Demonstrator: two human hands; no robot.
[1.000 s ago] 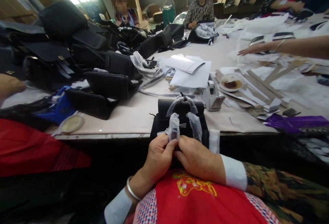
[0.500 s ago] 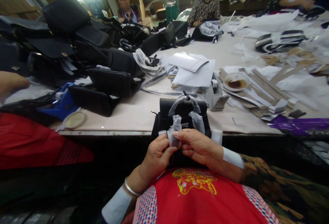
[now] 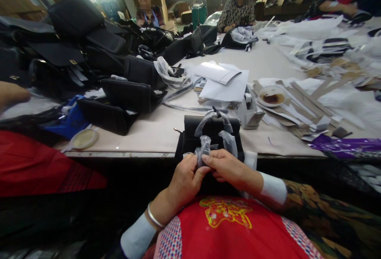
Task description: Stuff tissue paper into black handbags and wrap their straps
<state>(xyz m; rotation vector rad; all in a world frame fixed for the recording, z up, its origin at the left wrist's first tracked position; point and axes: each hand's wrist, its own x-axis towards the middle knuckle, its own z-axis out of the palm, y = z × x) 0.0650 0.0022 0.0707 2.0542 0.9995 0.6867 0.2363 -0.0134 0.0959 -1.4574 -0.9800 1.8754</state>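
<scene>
A black bag lies at the table's front edge, close to my body. Clear plastic film covers its curved handle, and more film is wrapped over a strap end on its front. My left hand pinches the lower part of that wrapped strap from the left. From the right, my right hand presses thumb and fingers on the same wrapped piece, so the two hands nearly meet. A second film-wrapped strap hangs just beyond my right hand. My fingers hide what lies under the film.
Black bags are heaped on the left, near a blue bin and a round lid. White sheets lie ahead. Cardboard strips and a stained dish are at right. Several people sit around the table; one's arm shows at left.
Both hands have shifted slightly and closed nearer together on the wrapped strap. The bag stays in place. At far right, a co-worker's hands and the striped black item have moved a little.
</scene>
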